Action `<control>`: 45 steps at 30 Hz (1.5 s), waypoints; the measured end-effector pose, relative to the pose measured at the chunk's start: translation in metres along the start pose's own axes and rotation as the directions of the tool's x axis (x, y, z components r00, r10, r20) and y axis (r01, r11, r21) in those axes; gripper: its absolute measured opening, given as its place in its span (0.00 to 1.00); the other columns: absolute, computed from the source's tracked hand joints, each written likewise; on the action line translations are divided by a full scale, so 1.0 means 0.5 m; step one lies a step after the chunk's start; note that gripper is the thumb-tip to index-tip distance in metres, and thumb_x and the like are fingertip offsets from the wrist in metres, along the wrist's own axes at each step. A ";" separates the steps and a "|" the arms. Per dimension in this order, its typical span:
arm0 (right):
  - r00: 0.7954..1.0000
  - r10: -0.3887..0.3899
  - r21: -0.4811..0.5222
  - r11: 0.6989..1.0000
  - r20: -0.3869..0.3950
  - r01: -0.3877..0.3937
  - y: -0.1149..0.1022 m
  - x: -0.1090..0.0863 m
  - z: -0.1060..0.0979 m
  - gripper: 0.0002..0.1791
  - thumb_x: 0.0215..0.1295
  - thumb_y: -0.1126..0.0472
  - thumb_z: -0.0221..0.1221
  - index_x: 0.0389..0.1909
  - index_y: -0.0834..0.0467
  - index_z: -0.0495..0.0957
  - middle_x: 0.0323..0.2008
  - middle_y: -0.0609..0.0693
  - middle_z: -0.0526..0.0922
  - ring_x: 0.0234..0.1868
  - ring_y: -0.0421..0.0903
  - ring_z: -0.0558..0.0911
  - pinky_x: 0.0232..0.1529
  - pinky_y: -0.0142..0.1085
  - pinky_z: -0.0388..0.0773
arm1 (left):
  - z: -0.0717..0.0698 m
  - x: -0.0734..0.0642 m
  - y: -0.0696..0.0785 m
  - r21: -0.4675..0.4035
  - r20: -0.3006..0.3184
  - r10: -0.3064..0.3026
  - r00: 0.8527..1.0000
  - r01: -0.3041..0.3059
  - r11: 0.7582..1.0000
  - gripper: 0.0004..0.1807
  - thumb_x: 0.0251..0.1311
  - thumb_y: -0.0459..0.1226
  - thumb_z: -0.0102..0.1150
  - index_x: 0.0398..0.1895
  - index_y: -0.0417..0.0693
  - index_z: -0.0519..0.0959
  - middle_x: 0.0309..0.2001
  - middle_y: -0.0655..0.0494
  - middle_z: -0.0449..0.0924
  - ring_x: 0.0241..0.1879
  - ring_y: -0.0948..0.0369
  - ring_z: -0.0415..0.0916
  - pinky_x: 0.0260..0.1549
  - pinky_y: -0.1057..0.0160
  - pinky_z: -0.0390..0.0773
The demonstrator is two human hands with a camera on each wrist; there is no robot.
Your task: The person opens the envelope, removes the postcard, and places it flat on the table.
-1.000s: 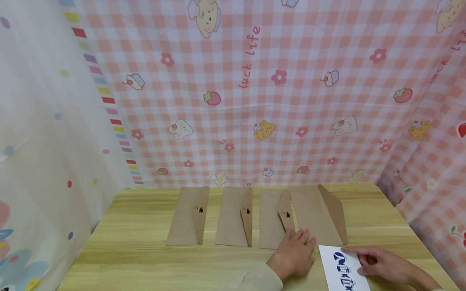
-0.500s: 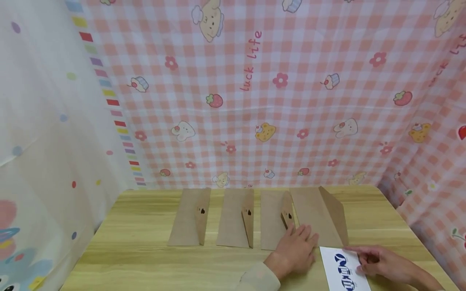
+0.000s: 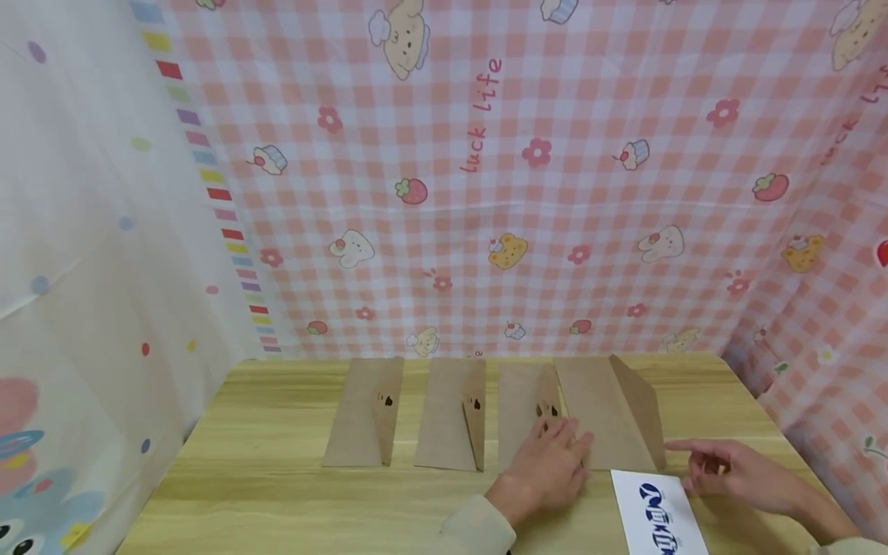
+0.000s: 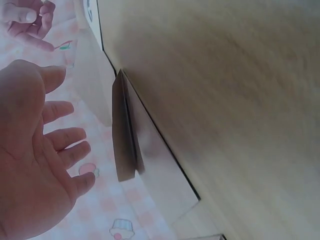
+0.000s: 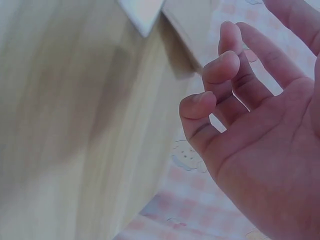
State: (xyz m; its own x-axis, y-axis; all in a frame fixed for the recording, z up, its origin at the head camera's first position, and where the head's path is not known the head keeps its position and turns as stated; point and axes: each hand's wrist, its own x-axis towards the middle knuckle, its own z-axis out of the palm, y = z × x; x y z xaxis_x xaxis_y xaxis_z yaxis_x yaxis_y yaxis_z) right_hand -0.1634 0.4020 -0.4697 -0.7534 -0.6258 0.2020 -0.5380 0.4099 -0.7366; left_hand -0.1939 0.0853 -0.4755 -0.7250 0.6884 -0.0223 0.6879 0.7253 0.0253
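Observation:
A white card [image 3: 657, 509] with dark blue print lies at the front right of the table, its top edge near a brown paper envelope [image 3: 590, 408] whose flap stands open. Just right of the card, my right hand [image 3: 742, 474] hovers with its index finger stretched toward that envelope's corner; the other fingers curl loosely around nothing. My left hand [image 3: 544, 466], fingers spread and relaxed, is over the lower part of the third envelope [image 3: 515, 401] and partly hides it. In the left wrist view its palm faces that envelope's raised flap [image 4: 123, 130] with nothing held.
Two more brown envelopes with partly raised flaps and small dark marks, the leftmost envelope [image 3: 350, 416] and its neighbour [image 3: 440, 416], lie in the row to the left. Behind the wooden table [image 3: 277, 501] hangs a pink checked cloth [image 3: 444, 223]; a white dotted cloth [image 3: 83, 231] hangs left.
My right hand has come off the card and moved up and slightly right. My left hand has shifted a little left and up, over the third envelope's flap. The card stays in place.

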 end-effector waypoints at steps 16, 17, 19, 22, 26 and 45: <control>0.999 0.024 -0.048 0.999 -0.047 -0.026 -0.026 0.056 -0.011 0.26 0.63 0.81 0.52 0.60 0.60 0.76 0.30 0.44 0.80 0.29 0.34 0.76 0.25 0.30 0.73 | -0.010 -0.028 -0.033 -0.036 -0.016 -0.042 0.999 0.042 0.998 0.30 0.75 0.55 0.39 0.77 0.65 0.57 0.78 0.58 0.53 0.77 0.59 0.50 0.74 0.54 0.51; 0.998 0.038 -0.043 0.998 -0.045 -0.040 -0.028 0.059 -0.011 0.25 0.65 0.80 0.52 0.60 0.62 0.76 0.31 0.45 0.80 0.29 0.34 0.76 0.25 0.30 0.72 | -0.011 -0.030 -0.035 -0.034 -0.017 -0.045 0.999 0.044 0.998 0.29 0.75 0.55 0.39 0.77 0.65 0.57 0.78 0.58 0.53 0.77 0.60 0.50 0.74 0.54 0.52; 0.997 0.058 -0.052 0.997 -0.054 -0.061 -0.033 0.068 -0.007 0.22 0.65 0.78 0.53 0.59 0.65 0.76 0.31 0.44 0.80 0.29 0.34 0.75 0.24 0.30 0.72 | -0.011 -0.033 -0.039 -0.034 -0.023 -0.049 0.999 0.048 0.998 0.29 0.75 0.55 0.39 0.77 0.64 0.58 0.77 0.58 0.54 0.77 0.60 0.50 0.74 0.53 0.53; 0.996 0.056 -0.070 0.996 -0.070 -0.061 -0.039 0.082 0.001 0.20 0.66 0.76 0.55 0.59 0.67 0.76 0.32 0.44 0.80 0.28 0.34 0.74 0.24 0.30 0.71 | -0.014 -0.039 -0.046 -0.041 -0.030 -0.052 0.998 0.051 0.998 0.29 0.75 0.55 0.40 0.76 0.63 0.59 0.77 0.58 0.56 0.76 0.59 0.51 0.73 0.52 0.54; 0.996 0.051 -0.068 0.996 -0.075 -0.056 -0.050 0.107 0.015 0.19 0.67 0.74 0.56 0.59 0.67 0.76 0.33 0.46 0.81 0.28 0.35 0.75 0.25 0.30 0.72 | -0.013 -0.047 -0.057 -0.048 -0.038 -0.056 0.998 0.054 0.997 0.28 0.75 0.55 0.40 0.74 0.62 0.63 0.75 0.58 0.58 0.76 0.57 0.54 0.73 0.50 0.55; 0.957 0.233 -0.003 0.972 -0.171 -0.237 -0.041 0.212 0.109 0.19 0.68 0.66 0.60 0.57 0.68 0.77 0.42 0.59 0.83 0.33 0.35 0.79 0.33 0.31 0.77 | 0.005 -0.067 -0.087 -0.087 -0.005 -0.120 0.993 0.119 0.989 0.30 0.75 0.55 0.40 0.77 0.62 0.59 0.78 0.54 0.53 0.76 0.55 0.51 0.74 0.50 0.52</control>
State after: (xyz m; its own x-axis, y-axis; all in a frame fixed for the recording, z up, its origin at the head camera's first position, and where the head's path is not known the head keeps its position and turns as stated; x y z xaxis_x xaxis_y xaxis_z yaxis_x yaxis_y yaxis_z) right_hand -0.2117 0.2909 -0.4685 -0.9112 -0.3900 0.1324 -0.3454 0.5485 -0.7615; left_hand -0.1992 0.0308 -0.4783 -0.8026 0.5962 -0.0206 0.5909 0.7993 0.1095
